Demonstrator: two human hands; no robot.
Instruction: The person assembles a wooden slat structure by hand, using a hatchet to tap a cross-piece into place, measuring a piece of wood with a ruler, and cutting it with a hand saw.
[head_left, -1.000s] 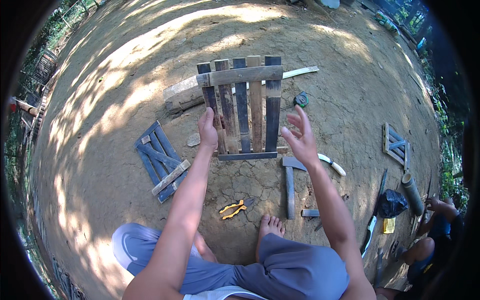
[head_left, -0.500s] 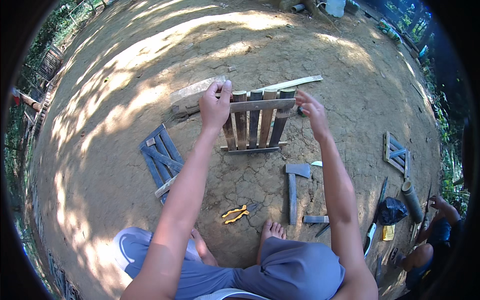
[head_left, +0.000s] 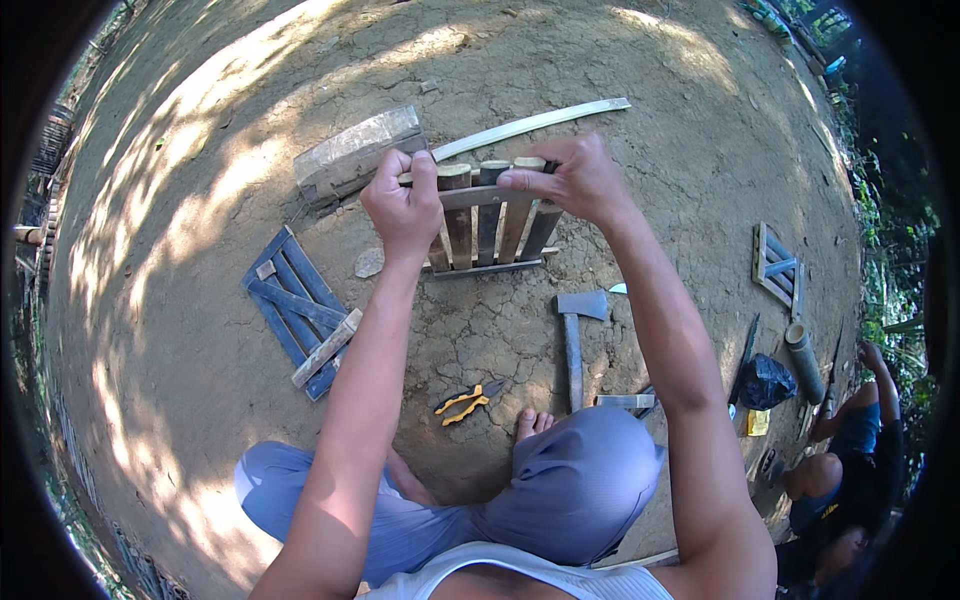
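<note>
On the bare, cracked dirt ground (head_left: 620,110), straight ahead of the seated person, stands a small slatted wooden panel (head_left: 490,225), held up on its lower edge. It is made of several upright slats, grey-brown and weathered, joined by a crosspiece near the top and a thin strip along the bottom; the slats lean slightly to the right in this view. The left hand (head_left: 403,205) is closed in a fist round the left end of the top crosspiece, its grip pressed tight on the wood. The right hand (head_left: 572,178) comes over the right top corner, thumb and fingers pinching the upper edge of the panel.

Just behind the panel lie a long pale strip of wood (head_left: 530,123) and a grey block (head_left: 355,150), the block near the left hand. To the left on the ground lies a blue slatted panel (head_left: 295,310), flat, with a pale stick across its near corner. A small stone (head_left: 369,263) sits between it and the held panel. Nearer the person lie a hatchet (head_left: 575,335) with its head toward the panel, and yellow-handled pliers (head_left: 462,402) beside a bare foot (head_left: 533,423).

Toward the right edge lie another small slatted frame (head_left: 776,268), a bamboo tube (head_left: 803,362) and a dark bag (head_left: 765,380); what the bag holds cannot be told. A second person (head_left: 850,450) sits at the lower right.
</note>
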